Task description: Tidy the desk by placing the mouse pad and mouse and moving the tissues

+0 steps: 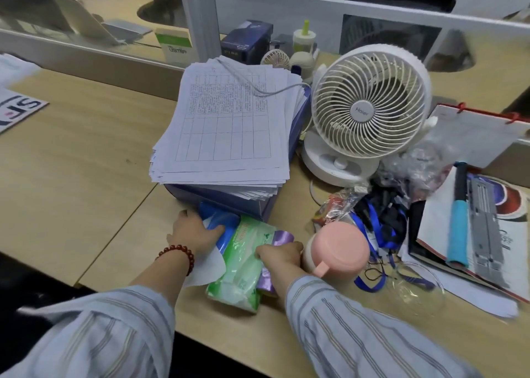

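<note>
Three soft tissue packs lie side by side near the desk's front edge, just below a stack of papers. The blue pack (219, 222) is on the left with a white tissue (208, 268) sticking out of it. My left hand (193, 234) grips that blue pack. In the middle is the green pack (241, 265). A purple pack (282, 238) sits on the right, mostly hidden. My right hand (282, 255) presses down over the green and purple packs, fingers closed on them. No mouse or mouse pad is visible.
A thick paper stack (226, 119) rests on a purple box. A white desk fan (364, 110) stands to the right. A pink-lidded cup (337, 251) touches my right wrist. Lanyards, plastic bags and a notebook (470, 234) clutter the right side. Bare wood desk (86, 162) lies left.
</note>
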